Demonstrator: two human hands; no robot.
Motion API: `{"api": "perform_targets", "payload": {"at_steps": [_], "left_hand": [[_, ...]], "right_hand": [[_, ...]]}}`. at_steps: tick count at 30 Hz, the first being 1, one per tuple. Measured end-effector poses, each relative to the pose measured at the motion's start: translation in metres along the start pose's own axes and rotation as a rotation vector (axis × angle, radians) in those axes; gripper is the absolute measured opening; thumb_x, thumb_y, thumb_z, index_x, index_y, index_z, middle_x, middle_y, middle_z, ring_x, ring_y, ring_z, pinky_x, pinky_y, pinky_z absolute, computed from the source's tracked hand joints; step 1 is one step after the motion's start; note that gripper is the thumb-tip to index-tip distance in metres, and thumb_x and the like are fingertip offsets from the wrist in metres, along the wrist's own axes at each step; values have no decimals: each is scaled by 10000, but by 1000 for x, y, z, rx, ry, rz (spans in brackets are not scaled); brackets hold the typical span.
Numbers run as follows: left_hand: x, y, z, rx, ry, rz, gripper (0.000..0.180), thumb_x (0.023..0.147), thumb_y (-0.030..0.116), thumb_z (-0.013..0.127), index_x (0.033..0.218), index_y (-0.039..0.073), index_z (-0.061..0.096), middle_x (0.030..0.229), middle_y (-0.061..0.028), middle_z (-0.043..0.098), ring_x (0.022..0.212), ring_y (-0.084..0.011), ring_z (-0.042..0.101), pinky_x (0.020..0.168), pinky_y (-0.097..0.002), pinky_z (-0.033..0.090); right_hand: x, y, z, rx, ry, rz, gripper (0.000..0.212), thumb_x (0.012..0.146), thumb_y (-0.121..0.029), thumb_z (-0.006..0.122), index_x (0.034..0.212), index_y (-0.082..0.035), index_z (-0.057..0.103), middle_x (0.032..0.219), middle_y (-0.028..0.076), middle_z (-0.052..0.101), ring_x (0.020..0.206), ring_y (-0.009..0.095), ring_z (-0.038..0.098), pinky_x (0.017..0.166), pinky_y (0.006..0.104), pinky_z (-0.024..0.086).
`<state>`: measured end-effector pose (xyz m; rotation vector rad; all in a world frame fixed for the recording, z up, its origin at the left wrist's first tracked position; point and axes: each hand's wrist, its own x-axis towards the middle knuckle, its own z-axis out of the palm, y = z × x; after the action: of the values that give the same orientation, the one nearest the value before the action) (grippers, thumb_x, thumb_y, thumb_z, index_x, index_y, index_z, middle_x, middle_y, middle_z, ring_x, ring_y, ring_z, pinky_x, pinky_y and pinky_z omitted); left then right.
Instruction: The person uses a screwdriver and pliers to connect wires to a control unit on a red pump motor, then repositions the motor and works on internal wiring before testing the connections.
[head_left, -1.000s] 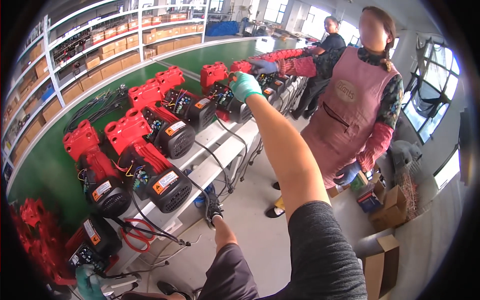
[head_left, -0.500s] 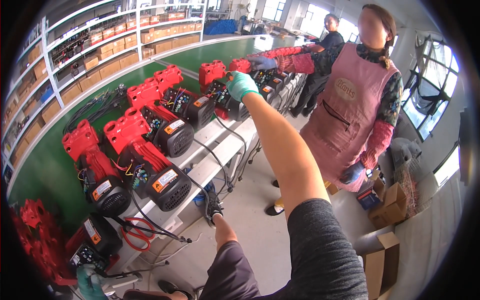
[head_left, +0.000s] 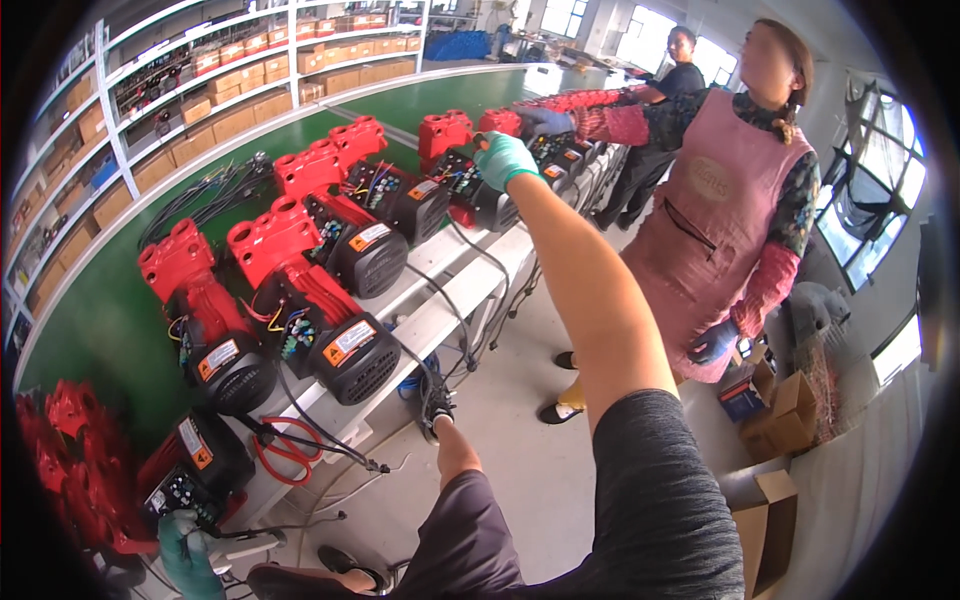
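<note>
My right hand (head_left: pixel 503 162), in a light green glove, is stretched out with bent fingers beside a red-and-black electric motor unit (head_left: pixel 478 190) in the row. Its fingers look closed, but whatever they might hold is hidden. At the lower left my left hand (head_left: pixel 187 558), in a darker green glove, has curled fingers next to another motor unit (head_left: pixel 207 455), whose open wiring box faces it. What that hand grips cannot be made out. Between them stand several similar units, among them one motor unit (head_left: pixel 345 350) with loose coloured wires and a black cable.
A green-topped bench (head_left: pixel 100 330) carries the row. Bundled black cables (head_left: pixel 215 195) lie on its far side; red castings (head_left: pixel 75 470) crowd the lower left. A person in a pink apron (head_left: pixel 690 230) stands at right, one gloved hand over the row. Cardboard boxes (head_left: pixel 780 420) sit on the floor.
The view has shifted slightly, so the bench and units sit a little to the right. My right hand stays by the same unit, its fingers a little more bent. The left hand stays low at left.
</note>
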<state>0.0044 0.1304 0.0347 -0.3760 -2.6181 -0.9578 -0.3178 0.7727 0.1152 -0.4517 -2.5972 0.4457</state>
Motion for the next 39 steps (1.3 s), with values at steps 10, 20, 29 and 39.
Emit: {"api": "perform_targets", "payload": {"at_steps": [10, 20, 29, 39], "left_hand": [[-4, -7, 2, -19, 28, 22, 212, 1056, 167, 581, 1165, -3, 643, 1127, -122, 693, 972, -259, 654, 881, -356, 532], [-6, -3, 2, -109, 13, -37, 234, 1067, 169, 567, 1177, -29, 625, 1150, -136, 669, 1023, -262, 621, 917, -370, 511], [-10, -15, 5, -139, 11, -91, 241, 1060, 168, 579, 1210, -17, 617, 1157, -121, 653, 1018, -235, 602, 915, -349, 505], [-8, -9, 2, -133, 0, -97, 238, 1058, 180, 574, 1205, 0, 626, 1151, -104, 662, 993, -219, 605, 891, -343, 507]], "right_hand": [[-1, -9, 11, 16, 35, 46, 354, 928, -270, 646, 1248, -121, 663, 1220, 216, 697, 1134, 391, 676, 969, 453, 542], [0, -7, 19, -5, 24, 76, 317, 927, -272, 639, 1200, -123, 698, 1146, 220, 712, 1071, 406, 683, 923, 447, 551], [4, 1, 27, 32, 94, 54, 314, 912, -238, 632, 1197, -125, 703, 1156, 197, 716, 1073, 403, 680, 930, 442, 549], [5, 11, 10, 250, 114, 82, 318, 932, -261, 631, 1203, -101, 677, 1169, 215, 713, 1107, 410, 675, 940, 457, 543]]}}
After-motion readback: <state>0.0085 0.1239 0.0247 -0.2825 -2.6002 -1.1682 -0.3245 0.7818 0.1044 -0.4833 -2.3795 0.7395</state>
